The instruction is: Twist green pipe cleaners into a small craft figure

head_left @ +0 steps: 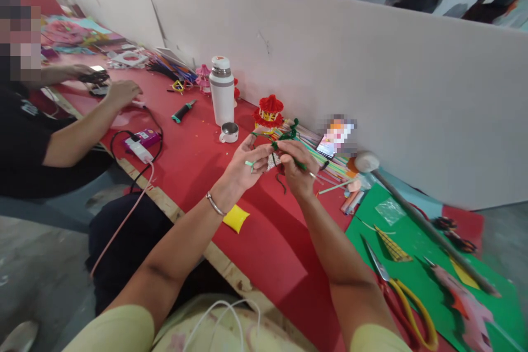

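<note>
My left hand (243, 165) is raised over the red table, palm turned up, with its fingertips closed on a dark green pipe cleaner (274, 146). A short pale green piece (249, 164) shows between its fingers; what it is I cannot make out. My right hand (300, 168) pinches the same green pipe cleaner from the other side, thumb and fingers together. Just behind the hands is a curled dark green fuzzy piece (293, 130). A red and yellow fuzzy lantern-shaped ornament (270, 113) stands upright beyond them.
A white thermos (221, 93) and its cup (229, 132) stand left of the ornament. A phone (336, 137) leans at the wall. Scissors (396, 291) and a pink glue gun (466, 308) lie at right. At left sits a co-worker (61, 121) beside a power bank (142, 140).
</note>
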Action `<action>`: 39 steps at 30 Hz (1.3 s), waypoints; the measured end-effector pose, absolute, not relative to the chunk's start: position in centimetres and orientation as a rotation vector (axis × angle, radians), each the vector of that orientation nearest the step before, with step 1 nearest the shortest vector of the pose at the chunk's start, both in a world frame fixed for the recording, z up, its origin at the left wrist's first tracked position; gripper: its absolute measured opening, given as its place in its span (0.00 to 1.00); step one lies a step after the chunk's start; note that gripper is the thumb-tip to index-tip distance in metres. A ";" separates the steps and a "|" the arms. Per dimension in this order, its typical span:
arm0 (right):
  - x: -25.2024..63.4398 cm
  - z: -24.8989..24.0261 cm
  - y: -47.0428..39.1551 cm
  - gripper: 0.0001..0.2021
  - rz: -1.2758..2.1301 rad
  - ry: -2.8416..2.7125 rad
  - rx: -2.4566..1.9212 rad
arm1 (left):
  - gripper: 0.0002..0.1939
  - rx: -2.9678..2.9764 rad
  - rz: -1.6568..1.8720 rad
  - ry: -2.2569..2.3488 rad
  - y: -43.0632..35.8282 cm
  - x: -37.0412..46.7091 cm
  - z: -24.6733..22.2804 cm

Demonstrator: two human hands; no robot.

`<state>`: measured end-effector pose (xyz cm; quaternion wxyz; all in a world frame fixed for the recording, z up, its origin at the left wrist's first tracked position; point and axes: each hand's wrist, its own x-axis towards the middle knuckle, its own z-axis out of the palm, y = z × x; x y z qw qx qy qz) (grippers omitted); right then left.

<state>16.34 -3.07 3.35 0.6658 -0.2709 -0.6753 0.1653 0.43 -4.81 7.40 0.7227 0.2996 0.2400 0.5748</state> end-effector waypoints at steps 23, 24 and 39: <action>21.3 7.2 -2.5 0.13 0.742 -1.798 -0.535 | 0.48 0.833 0.944 0.528 -3.3 -3.7 7.2; 21.5 7.3 -2.6 0.13 0.744 -1.800 -0.533 | 0.48 0.836 0.934 0.525 -3.3 -3.8 7.4; 16.8 4.2 -2.4 0.15 0.636 -1.603 -0.621 | 0.59 0.951 1.324 0.657 -4.3 -0.7 7.0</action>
